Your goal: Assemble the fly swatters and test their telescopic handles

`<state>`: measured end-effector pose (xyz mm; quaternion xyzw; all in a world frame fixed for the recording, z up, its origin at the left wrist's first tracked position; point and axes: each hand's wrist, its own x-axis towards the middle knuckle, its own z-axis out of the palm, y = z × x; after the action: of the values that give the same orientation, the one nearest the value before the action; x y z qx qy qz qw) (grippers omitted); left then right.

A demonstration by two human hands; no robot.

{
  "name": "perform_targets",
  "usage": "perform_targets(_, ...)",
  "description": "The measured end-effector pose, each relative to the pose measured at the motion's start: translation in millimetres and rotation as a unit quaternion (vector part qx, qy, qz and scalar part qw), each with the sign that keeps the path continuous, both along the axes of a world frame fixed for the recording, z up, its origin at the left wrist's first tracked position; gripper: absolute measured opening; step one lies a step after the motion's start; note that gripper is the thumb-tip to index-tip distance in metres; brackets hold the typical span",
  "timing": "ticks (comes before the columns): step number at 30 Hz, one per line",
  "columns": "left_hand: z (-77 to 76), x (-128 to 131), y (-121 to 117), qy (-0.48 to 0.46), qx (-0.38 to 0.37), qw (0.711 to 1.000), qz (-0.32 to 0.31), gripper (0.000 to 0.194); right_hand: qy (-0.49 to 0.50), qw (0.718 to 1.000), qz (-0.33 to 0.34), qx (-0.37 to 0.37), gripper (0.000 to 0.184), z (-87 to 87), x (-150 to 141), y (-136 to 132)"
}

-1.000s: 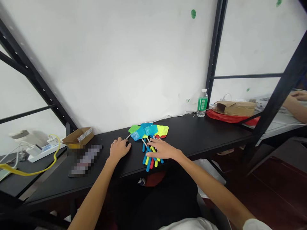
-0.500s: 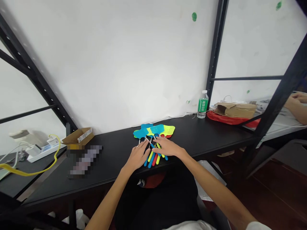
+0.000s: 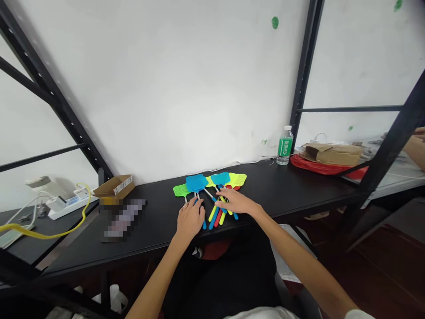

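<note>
Several fly swatters lie fanned and overlapping on the black tabletop, their handles toward me. Blue swatter heads [image 3: 196, 182] top the left part, with a green swatter head [image 3: 181, 190] sticking out farthest left. At the right are another blue head [image 3: 220, 178], a yellow swatter head [image 3: 238, 179] and a bit of red. My left hand [image 3: 191, 217] rests with fingers extended on the leftmost handles, hiding most of the green one's. Fingers stretched out, my right hand [image 3: 237, 201] lies over the right-hand shafts. Between the hands, blue, red and yellow handles [image 3: 217, 217] cross.
A water bottle [image 3: 284, 146] stands at the back right, near a cardboard box [image 3: 332, 154] on red plastic. To the left are an open carton [image 3: 116, 189], a pixelated item [image 3: 124, 219] and a power strip [image 3: 71, 206]. Another person's arm [image 3: 415, 148] shows far right.
My left hand has moved left, and the green swatter has slid out leftward from under the blue heads. The swatters are spread wider. My right hand has stayed nearly in place.
</note>
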<state>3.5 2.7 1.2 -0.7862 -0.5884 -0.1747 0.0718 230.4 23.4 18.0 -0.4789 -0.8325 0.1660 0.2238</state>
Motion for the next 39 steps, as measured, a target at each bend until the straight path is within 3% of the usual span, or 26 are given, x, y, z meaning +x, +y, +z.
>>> perform_targets(7, 2.4, -4, 2, 0.02, 0.055, 0.995, 0.086, 0.042, -0.03, 0.999, -0.029, 0.003, 0.065, 11.8, 14, -2)
perform_targets(17, 2.4, -26, 6, 0.019, 0.063, 0.981, 0.182, 0.043, -0.064, 0.995, -0.071, 0.032, 0.049, 6.1, 17, 2)
perform_targets(22, 7.7, -36, 9, 0.027, 0.016, 0.984, 0.177, 0.045, -0.065, 0.986, -0.136, 0.066, 0.029, 6.7, 11, 0)
perform_targets(27, 23.6, -41, 5, 0.033, -0.052, 0.984, 0.166, 0.042, -0.081, 0.975, -0.185, 0.088, 0.03, 11.4, 2, -7)
perform_targets(34, 33.8, -42, -2, 0.041, -0.099, 0.985, 0.139, 0.044, -0.055, 0.989, -0.118, 0.073, 0.041, 18.8, -13, -20)
perform_targets(39, 30.3, -35, -3, 0.057, -0.082, 0.991, 0.091, 0.047, -0.029, 0.995, -0.015, 0.09, 0.051, 16.2, -23, -24)
